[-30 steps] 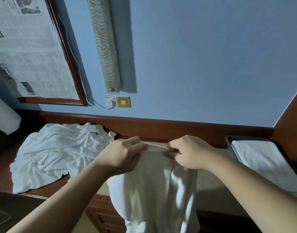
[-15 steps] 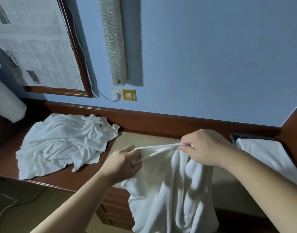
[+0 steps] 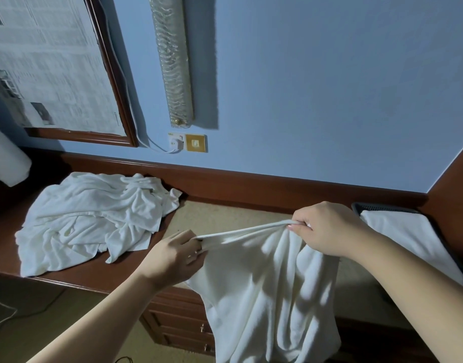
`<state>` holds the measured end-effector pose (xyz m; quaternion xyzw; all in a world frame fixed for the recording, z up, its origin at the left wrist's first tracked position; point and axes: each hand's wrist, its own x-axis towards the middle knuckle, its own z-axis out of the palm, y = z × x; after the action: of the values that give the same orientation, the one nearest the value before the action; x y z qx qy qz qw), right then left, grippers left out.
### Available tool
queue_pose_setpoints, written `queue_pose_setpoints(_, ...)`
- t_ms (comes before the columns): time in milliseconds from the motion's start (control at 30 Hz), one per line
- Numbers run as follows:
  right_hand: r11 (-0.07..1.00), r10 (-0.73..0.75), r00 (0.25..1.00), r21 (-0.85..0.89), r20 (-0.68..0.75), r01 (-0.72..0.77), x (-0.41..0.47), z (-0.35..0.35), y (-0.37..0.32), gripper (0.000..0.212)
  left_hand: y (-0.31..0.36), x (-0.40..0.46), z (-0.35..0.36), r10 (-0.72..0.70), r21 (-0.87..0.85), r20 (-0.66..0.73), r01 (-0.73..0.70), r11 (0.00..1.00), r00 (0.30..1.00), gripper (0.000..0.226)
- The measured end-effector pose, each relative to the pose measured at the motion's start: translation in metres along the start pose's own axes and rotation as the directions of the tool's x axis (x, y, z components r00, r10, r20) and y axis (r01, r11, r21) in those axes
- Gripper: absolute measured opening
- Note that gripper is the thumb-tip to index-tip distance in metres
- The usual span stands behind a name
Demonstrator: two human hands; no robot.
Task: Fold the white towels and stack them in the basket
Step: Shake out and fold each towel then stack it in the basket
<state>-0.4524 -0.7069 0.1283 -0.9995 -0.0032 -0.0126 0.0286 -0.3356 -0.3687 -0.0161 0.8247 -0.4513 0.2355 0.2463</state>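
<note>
Both hands are up over the desk, and a white towel (image 3: 267,281) is stretched between them. The left hand (image 3: 172,255) has its fingers and thumb curled round one end of the towel's top edge, pinching it tight. The right hand (image 3: 327,229) sits higher and farther from the person, knuckles up, fingers clenched on the other end of that same edge. Between the two fists the hem runs taut, rising from left hand to right. Below the hands the rest of the towel hangs loose in soft folds, draping down past the front edge of the desk (image 3: 89,273) and in front of the drawers (image 3: 178,326) underneath.

Out beyond the left hand, on its outer side, a crumpled pile of white towels (image 3: 91,221) lies on the dark wood, well apart from the held one. To the outer side of the right hand, a dark basket (image 3: 382,206) sits against the back rail, and a folded white towel (image 3: 408,239) lies flat inside it, close by the right wrist but not touching it.

Straight ahead of both hands a beige mat (image 3: 225,218) covers the desk's middle. Above that, on the blue wall, there is a gold switch plate (image 3: 195,143), a tall ribbed light fitting (image 3: 174,61), and a framed mirror (image 3: 49,69) up past the left hand.
</note>
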Motion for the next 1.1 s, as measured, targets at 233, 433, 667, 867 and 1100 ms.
queue_pose_setpoints(233, 0.998, 0.056, 0.998, 0.011, -0.011, -0.056, -0.002, -0.001, 0.002, 0.042, -0.001, -0.002, 0.0, 0.017, -0.002, -0.007, -0.017, 1.0, 1.0, 0.012)
queue_pose_setpoints(433, 0.997, 0.081, 0.997, 0.011, -0.003, -0.081, -0.001, 0.002, 0.004, 0.042, -0.009, 0.001, -0.002, 0.048, 0.024, 0.015, -0.048, 0.999, 0.999, 0.022)
queue_pose_setpoints(667, 0.998, 0.053, 0.998, 0.019, 0.032, -0.054, 0.004, 0.014, 0.001, 0.044, -0.018, -0.001, 0.001, 0.101, 0.08, 0.029, -0.103, 0.991, 0.994, 0.024)
queue_pose_setpoints(867, 0.999, 0.035, 0.997, 0.01, 0.073, -0.036, 0.008, 0.022, -0.006, 0.042, -0.022, -0.01, 0.007, 0.088, 0.059, 0.069, -0.092, 0.994, 0.994, 0.025)
queue_pose_setpoints(1100, 0.999, -0.02, 0.993, 0.037, 0.118, 0.016, 0.009, 0.031, -0.022, 0.041, -0.027, -0.01, 0.008, -0.037, 0.138, 0.06, 0.029, 0.99, 0.998, 0.049)
